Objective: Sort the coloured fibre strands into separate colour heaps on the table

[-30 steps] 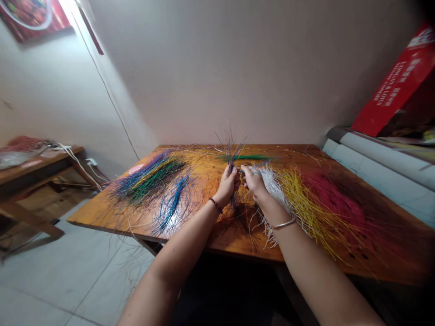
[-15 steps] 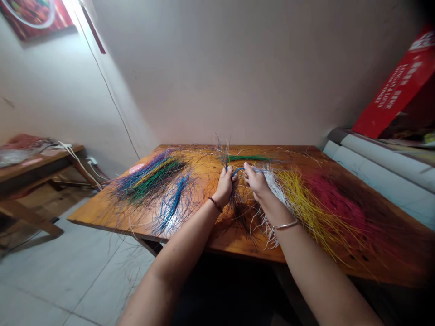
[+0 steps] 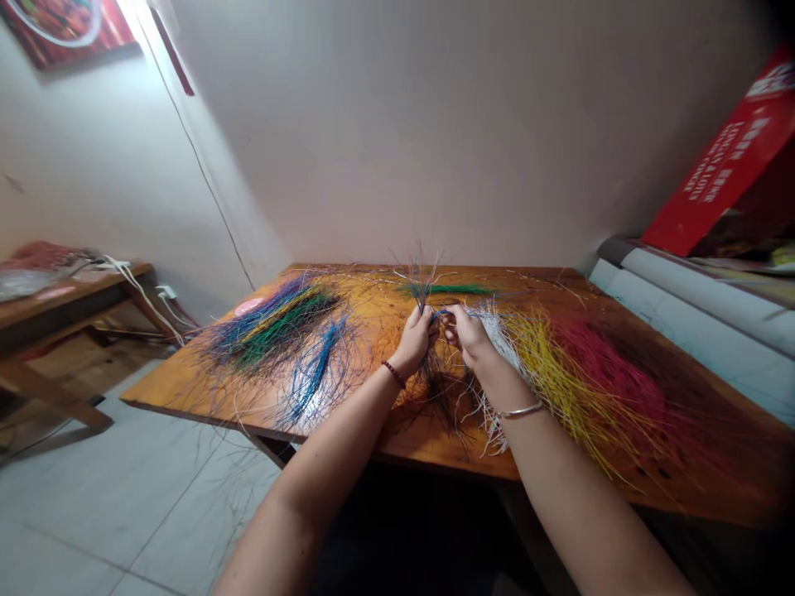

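Got a dark strand bundle (image 3: pixel 423 295) clenched upright in the grip of the left hand (image 3: pixel 417 338), above the tabletop (image 3: pixel 366 302). Pinching blue strands (image 3: pixel 440 314) with the right hand (image 3: pixel 465 335), looks like. Probably midway: already gathered, but with blue ones sticking out sideways.

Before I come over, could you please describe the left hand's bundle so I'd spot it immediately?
Find the wooden table, then the left hand above it, beaded bracelet at the wrist. The strand bundle rises from that fist, tips fanned, whereas neighbouring white strands lie on the table.
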### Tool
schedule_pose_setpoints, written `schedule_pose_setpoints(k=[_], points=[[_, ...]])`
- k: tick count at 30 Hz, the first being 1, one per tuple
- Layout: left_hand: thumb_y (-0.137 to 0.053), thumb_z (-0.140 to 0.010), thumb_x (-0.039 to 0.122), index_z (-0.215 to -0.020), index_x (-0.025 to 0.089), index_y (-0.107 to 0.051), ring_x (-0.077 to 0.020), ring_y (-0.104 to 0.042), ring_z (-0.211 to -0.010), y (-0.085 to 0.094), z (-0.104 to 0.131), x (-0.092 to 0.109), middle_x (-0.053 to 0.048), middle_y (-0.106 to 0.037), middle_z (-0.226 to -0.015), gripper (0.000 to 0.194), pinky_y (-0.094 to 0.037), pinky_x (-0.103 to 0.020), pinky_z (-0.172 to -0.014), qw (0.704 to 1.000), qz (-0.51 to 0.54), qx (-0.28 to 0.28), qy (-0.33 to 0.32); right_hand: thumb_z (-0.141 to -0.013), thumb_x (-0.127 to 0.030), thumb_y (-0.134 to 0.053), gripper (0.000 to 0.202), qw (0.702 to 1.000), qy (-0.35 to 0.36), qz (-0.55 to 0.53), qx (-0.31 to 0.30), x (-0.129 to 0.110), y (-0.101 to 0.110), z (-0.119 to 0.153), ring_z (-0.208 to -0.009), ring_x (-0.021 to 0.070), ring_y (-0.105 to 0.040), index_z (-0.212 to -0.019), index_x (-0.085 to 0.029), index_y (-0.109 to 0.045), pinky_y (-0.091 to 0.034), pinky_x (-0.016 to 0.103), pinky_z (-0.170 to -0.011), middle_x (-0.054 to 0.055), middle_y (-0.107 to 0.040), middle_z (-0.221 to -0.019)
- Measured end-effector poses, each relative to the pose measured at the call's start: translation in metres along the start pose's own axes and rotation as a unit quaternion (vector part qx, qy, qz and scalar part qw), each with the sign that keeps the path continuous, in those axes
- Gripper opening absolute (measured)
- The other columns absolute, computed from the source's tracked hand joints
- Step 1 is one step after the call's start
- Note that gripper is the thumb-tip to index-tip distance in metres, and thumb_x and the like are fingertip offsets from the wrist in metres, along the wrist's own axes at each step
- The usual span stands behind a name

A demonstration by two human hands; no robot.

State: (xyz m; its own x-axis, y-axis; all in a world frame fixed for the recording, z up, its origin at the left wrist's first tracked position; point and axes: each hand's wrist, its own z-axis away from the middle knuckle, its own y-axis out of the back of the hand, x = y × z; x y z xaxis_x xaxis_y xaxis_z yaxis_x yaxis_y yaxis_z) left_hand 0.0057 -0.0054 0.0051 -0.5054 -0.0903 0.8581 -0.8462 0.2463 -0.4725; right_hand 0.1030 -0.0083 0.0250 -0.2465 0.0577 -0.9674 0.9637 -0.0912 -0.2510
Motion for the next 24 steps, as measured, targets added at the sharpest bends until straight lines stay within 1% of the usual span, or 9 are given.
schedule_pose_setpoints(k=[2, 4, 7, 11, 14, 19, 22, 24], points=[[-0.064, -0.077, 0.047, -0.075, 0.02, -0.037, -0.0031, -0.019, -0.037, -0.0001, 0.0001, -0.0005, 0.01, -0.03, -0.049, 0.037, -0.014, -0.017, -0.038, 1.0, 0.005, -0.008, 0.0, -0.072, -0.032, -0.055, 0.015, 0.999, -0.024, -0.032, 0.01, -0.0017, -0.0006, 0.0006, -0.034, 0.0029, -0.036, -0.069, -0.017, -0.055, -0.022, 0.017, -0.032, -0.005, -0.051, -0.056], [-0.065, -0.076, 0.047, -0.076, 0.02, -0.038, -0.0032, -0.018, -0.037, 0.0002, 0.0001, -0.0012, 0.01, -0.028, -0.049, 0.038, -0.013, -0.017, -0.037, 1.0, 0.01, -0.017, 0.001, -0.072, -0.031, -0.058, 0.014, 0.998, -0.031, -0.056, 0.013, -0.0031, -0.0016, 0.0014, -0.034, 0.0022, -0.037, -0.071, -0.017, -0.058, -0.023, 0.015, -0.031, -0.005, -0.053, -0.056], [-0.067, -0.074, 0.047, -0.077, 0.02, -0.04, -0.0034, -0.019, -0.037, 0.0009, -0.0002, -0.0029, 0.01, -0.028, -0.048, 0.038, -0.012, -0.017, -0.038, 1.0, 0.017, -0.024, 0.002, -0.073, -0.03, -0.061, 0.013, 0.998, -0.028, -0.058, 0.015, -0.0045, -0.003, 0.0023, -0.034, 0.0019, -0.039, -0.072, -0.017, -0.058, -0.027, 0.013, -0.032, -0.005, -0.056, -0.057], [-0.069, -0.072, 0.048, -0.075, 0.02, -0.039, -0.0036, -0.021, -0.037, 0.0009, -0.0006, -0.005, 0.01, -0.027, -0.048, 0.041, -0.012, -0.018, -0.038, 0.999, 0.018, -0.026, -0.003, -0.074, -0.023, -0.062, 0.007, 0.995, -0.054, -0.065, 0.061, -0.0048, -0.0032, 0.0021, -0.035, 0.0029, -0.045, -0.075, -0.019, -0.056, -0.033, 0.012, -0.033, -0.007, -0.058, -0.056], [-0.069, -0.071, 0.049, -0.074, 0.021, -0.038, -0.004, -0.021, -0.037, 0.0011, -0.0012, -0.0059, 0.01, -0.027, -0.047, 0.043, -0.012, -0.019, -0.037, 0.999, 0.006, -0.032, -0.006, -0.073, -0.02, -0.063, 0.007, 0.994, -0.06, -0.069, 0.067, -0.0045, -0.0026, 0.0017, -0.036, 0.0031, -0.047, -0.073, -0.019, -0.056, -0.031, 0.011, -0.032, -0.006, -0.057, -0.055], [-0.065, -0.074, 0.05, -0.076, 0.021, -0.037, -0.0041, -0.019, -0.036, 0.0026, -0.0024, -0.0058, 0.011, -0.027, -0.047, 0.04, -0.012, -0.018, -0.037, 0.999, -0.02, -0.027, -0.004, -0.067, -0.022, -0.069, 0.011, 0.995, -0.055, -0.062, 0.061, -0.0047, -0.0021, 0.0012, -0.036, 0.003, -0.045, -0.071, -0.018, -0.059, -0.025, 0.012, -0.03, -0.004, -0.061, -0.058], [-0.063, -0.075, 0.048, -0.079, 0.021, -0.039, -0.0039, -0.019, -0.036, 0.0028, -0.002, -0.0044, 0.011, -0.028, -0.047, 0.037, -0.013, -0.017, -0.037, 0.999, -0.03, -0.021, 0.008, -0.062, -0.023, -0.072, 0.016, 0.996, -0.032, -0.066, 0.053, -0.0049, -0.002, 0.0003, -0.036, 0.0019, -0.042, -0.073, -0.018, -0.061, -0.025, 0.013, -0.031, -0.004, -0.065, -0.064], [-0.063, -0.076, 0.048, -0.08, 0.021, -0.041, -0.004, -0.019, -0.036, 0.0027, -0.0014, -0.003, 0.011, -0.027, -0.047, 0.035, -0.012, -0.017, -0.037, 0.999, -0.033, -0.02, 0.016, -0.059, -0.027, -0.075, 0.022, 0.997, -0.008, -0.071, 0.038, -0.0039, -0.0017, -0.0006, -0.036, 0.0015, -0.04, -0.075, -0.017, -0.062, -0.025, 0.014, -0.032, -0.003, -0.067, -0.068]])
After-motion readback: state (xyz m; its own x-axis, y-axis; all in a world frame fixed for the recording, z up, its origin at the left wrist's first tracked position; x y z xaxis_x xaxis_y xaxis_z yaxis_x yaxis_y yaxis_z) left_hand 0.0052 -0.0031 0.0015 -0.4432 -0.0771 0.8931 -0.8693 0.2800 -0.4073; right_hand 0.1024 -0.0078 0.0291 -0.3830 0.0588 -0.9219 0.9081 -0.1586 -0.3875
